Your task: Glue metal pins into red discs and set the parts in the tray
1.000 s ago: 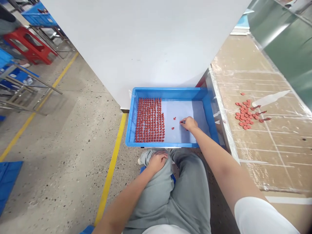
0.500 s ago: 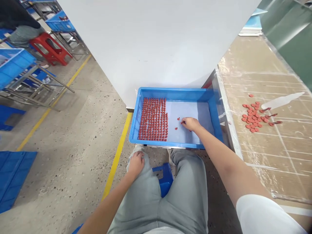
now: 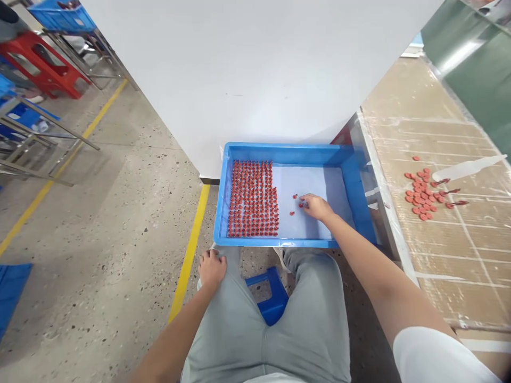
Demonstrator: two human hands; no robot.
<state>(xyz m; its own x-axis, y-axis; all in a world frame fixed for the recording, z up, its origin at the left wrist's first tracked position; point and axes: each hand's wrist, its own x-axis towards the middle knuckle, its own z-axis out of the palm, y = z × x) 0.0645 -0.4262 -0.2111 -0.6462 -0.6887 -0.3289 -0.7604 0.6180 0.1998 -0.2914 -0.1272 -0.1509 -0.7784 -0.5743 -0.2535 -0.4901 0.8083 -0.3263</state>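
Small red moulded pieces stand in a tight rectangular block of close rows on the left half of a blue plastic tray, which sits at lower centre of the frame, lined with a pale blue sheet; they are too many and too small to count exactly. Two loose pieces lie on the sheet just right of the block, and a third sits at the fingertips of the person's right hand. Those fingers are drawn narrow around that piece, though whether they grip it cannot be told. The left hand rests with fingers spread on the left knee of grey trousers, beyond the tray's near edge. On a cardboard-topped counter at right, several dozen red discs lie in a loose pile, with three stemmed red pieces beside it and a white plastic strip just above. A blue stool stands between the knees, a yellow floor line runs left of the tray, and a red stool and blue crates sit at upper left, with a white panel behind the tray.
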